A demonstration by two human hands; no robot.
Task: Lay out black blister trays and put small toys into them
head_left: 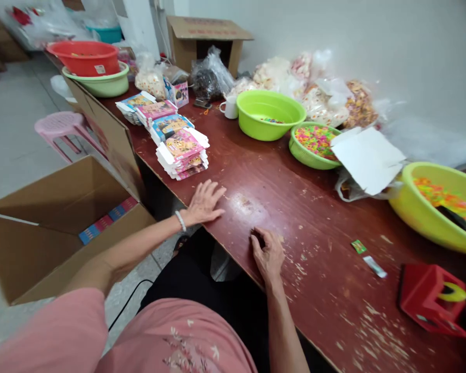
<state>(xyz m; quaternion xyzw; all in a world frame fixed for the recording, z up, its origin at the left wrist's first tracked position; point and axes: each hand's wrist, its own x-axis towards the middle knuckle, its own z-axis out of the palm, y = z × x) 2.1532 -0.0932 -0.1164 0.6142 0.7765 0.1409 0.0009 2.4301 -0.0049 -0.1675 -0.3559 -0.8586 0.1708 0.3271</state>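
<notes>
My left hand (206,202) lies flat at the table's near edge, fingers spread, holding nothing. Just beyond its fingertips is a stack of flattened pink printed boxes (184,146). More flat boxes, blue ones (171,126) and pink ones (156,110), run on behind it toward the far left. My right hand (268,252) rests on the table near the edge, loosely curled, its thumb apart from the fingers and nothing visible between them. Farther right lie a small green packet (358,246) and a pale blue-white sachet (375,267).
A red tape dispenser (431,298) sits at the right. Green basins (270,132), (310,155) and a yellow-green basin (423,220) line the back, some with colourful pieces. An open carton (34,264) stands on the floor at left, near a pink stool (60,124).
</notes>
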